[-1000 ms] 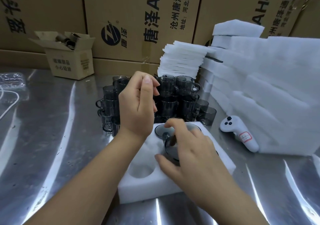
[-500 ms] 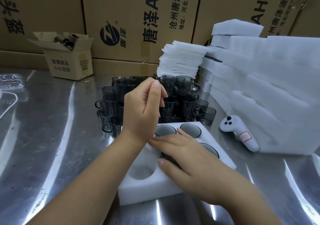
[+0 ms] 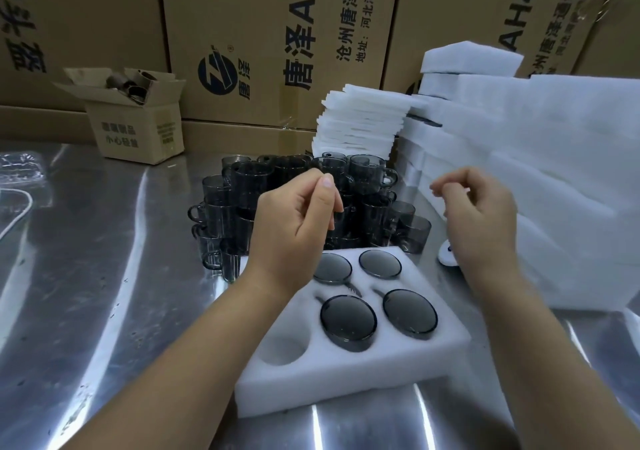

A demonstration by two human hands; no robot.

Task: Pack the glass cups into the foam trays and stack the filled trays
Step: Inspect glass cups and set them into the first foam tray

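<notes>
In the head view, a white foam tray point(image 3: 346, 377) lies on the steel bench point(image 3: 104, 276) with four dark glass cups point(image 3: 348, 318) set upside down in its holes, probably so that the foam guards the rims, while one hole point(image 3: 282, 349) at the near left is empty. Both hands hang above the tray and hold nothing: the left hand point(image 3: 294, 228) has its fingers point(image 3: 325, 186) loosely curled near the heap of unpacked cups point(image 3: 242, 190) behind the tray, and the right hand point(image 3: 481, 221) is half curled too, beside the stacked foam point(image 3: 554, 179). I judge that the next step is to take one more cup from the heap for the empty hole.
</notes>
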